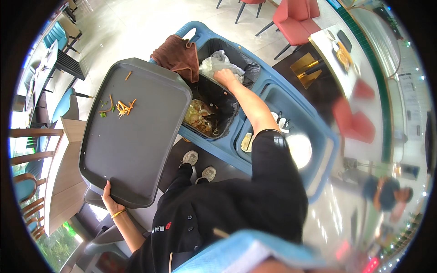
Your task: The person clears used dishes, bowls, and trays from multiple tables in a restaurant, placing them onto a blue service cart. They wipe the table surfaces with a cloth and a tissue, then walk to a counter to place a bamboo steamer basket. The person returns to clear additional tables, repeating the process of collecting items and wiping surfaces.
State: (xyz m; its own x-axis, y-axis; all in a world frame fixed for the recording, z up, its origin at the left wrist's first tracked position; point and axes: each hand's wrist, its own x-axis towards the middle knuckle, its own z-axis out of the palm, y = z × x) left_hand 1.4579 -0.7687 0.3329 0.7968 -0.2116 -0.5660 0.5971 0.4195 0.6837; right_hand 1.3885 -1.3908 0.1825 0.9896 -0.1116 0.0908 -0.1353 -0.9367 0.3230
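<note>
My left hand [112, 201] grips the near edge of a dark grey serving tray [136, 146], thumb on top. On the tray lie shredded orange food scraps [124, 108] and bits of green leaf [103, 115]. My right hand [224, 77] reaches into a bin compartment lined with a black bag [252, 66]. It touches crumpled white waste [218, 61], perhaps tissue or thin plastic. Its fingertips are hidden, so a hold on the waste cannot be confirmed. Beside it, a second black-lined compartment contains wet food waste [198, 119]. The tray's far right corner is close to that compartment.
Both bins sit in a blue plastic cart [222, 155], with a brown cloth [177, 56] over its rail. A blue tub [280, 92] on the cart holds a white dish [299, 150] and other tableware. Red chairs [297, 24], a laid table [327, 44] and a blurred person [385, 192] are around.
</note>
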